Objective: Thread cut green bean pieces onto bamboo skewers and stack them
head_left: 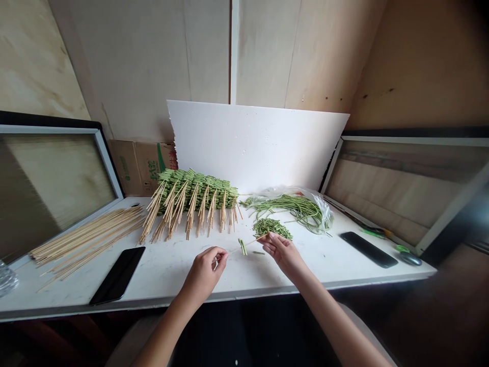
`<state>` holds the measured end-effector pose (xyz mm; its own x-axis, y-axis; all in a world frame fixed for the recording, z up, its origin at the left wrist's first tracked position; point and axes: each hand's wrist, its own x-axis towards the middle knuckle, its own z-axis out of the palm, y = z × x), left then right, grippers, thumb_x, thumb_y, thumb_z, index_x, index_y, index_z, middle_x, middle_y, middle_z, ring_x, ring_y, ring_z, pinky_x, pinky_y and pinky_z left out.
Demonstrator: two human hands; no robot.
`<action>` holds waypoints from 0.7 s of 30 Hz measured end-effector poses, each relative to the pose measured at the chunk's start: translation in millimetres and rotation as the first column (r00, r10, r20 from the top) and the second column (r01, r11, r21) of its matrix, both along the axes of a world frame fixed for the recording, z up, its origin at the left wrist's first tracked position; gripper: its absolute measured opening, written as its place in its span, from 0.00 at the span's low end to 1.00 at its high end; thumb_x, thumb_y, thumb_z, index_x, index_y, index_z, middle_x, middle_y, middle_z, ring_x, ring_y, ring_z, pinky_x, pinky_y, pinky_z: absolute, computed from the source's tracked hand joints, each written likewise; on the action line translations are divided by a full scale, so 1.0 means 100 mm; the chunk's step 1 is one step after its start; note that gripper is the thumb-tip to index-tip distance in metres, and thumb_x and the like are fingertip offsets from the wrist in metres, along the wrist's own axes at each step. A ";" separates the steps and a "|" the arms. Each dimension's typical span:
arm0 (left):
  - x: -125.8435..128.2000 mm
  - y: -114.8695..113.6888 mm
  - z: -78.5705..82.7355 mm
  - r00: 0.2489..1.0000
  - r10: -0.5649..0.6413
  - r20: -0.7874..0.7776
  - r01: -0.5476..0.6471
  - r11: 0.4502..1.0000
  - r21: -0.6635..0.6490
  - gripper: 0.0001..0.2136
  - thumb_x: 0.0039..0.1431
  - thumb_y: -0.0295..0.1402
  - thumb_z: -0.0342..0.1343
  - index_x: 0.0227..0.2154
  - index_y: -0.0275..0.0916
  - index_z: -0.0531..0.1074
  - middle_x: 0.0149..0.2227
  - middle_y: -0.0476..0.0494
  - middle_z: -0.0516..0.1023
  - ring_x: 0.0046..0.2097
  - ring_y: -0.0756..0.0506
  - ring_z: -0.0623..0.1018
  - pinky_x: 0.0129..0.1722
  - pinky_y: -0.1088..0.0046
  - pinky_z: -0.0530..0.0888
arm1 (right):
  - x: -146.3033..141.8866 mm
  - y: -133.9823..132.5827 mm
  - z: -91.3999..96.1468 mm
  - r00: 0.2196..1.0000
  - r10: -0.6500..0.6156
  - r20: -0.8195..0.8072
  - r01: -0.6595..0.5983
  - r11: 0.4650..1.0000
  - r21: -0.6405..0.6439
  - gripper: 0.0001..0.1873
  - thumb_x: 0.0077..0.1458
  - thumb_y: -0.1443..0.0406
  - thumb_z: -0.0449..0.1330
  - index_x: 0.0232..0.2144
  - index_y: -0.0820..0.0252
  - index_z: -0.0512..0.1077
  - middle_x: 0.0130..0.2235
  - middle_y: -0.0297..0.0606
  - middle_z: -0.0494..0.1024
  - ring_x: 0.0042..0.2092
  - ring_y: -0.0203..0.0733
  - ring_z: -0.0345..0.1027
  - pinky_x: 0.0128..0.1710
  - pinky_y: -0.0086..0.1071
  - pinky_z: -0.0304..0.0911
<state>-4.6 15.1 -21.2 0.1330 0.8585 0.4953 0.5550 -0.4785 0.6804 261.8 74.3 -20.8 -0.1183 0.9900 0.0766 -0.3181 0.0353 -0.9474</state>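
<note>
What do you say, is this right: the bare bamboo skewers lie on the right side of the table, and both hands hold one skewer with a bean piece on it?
No. In the head view the bare bamboo skewers lie on the left side of the table, not the right. The left hand and right hand hold one skewer with a bean piece on it.

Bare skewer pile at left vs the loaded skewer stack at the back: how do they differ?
The loose pile of bare bamboo skewers carries nothing; the stack of bamboo skewers threaded with green bean pieces is green along its far half. The bare pile lies flat, slanting left; the threaded stack sits in fanned bundles, handles toward the person. Both rest on the white table.
</note>
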 end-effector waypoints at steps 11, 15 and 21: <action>0.00 -0.01 0.01 1.000 -0.002 0.011 0.002 1.000 -0.020 0.09 0.68 0.36 0.52 0.36 0.40 0.75 0.35 0.44 0.80 0.36 0.46 0.78 0.35 0.73 0.74 | 0.00 0.00 -0.01 0.998 -0.038 -0.053 0.038 0.999 0.000 0.16 0.51 0.50 0.70 0.36 0.53 0.82 0.44 0.43 0.85 0.52 0.53 0.78 0.52 0.43 0.72; 0.00 0.00 0.01 1.000 -0.008 0.012 0.009 1.000 -0.018 0.08 0.67 0.35 0.52 0.36 0.40 0.75 0.35 0.44 0.80 0.36 0.46 0.77 0.36 0.73 0.73 | 0.00 -0.01 0.00 0.998 -0.046 -0.049 0.046 0.999 -0.007 0.17 0.51 0.50 0.70 0.36 0.55 0.82 0.44 0.44 0.85 0.52 0.54 0.78 0.53 0.44 0.72; -0.02 -0.02 0.04 1.000 -0.026 0.009 0.026 0.999 -0.028 0.08 0.66 0.34 0.53 0.34 0.40 0.75 0.35 0.45 0.79 0.35 0.47 0.77 0.35 0.74 0.72 | 0.03 -0.01 0.02 0.997 -0.053 -0.049 0.053 0.999 -0.002 0.17 0.50 0.51 0.71 0.34 0.58 0.82 0.41 0.45 0.85 0.49 0.52 0.79 0.52 0.41 0.72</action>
<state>-6.3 13.6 -17.2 0.1511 0.8686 0.4719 0.5364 -0.4730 0.6989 265.3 72.8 -19.0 -0.0612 0.9948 0.0808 -0.3622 0.0533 -0.9306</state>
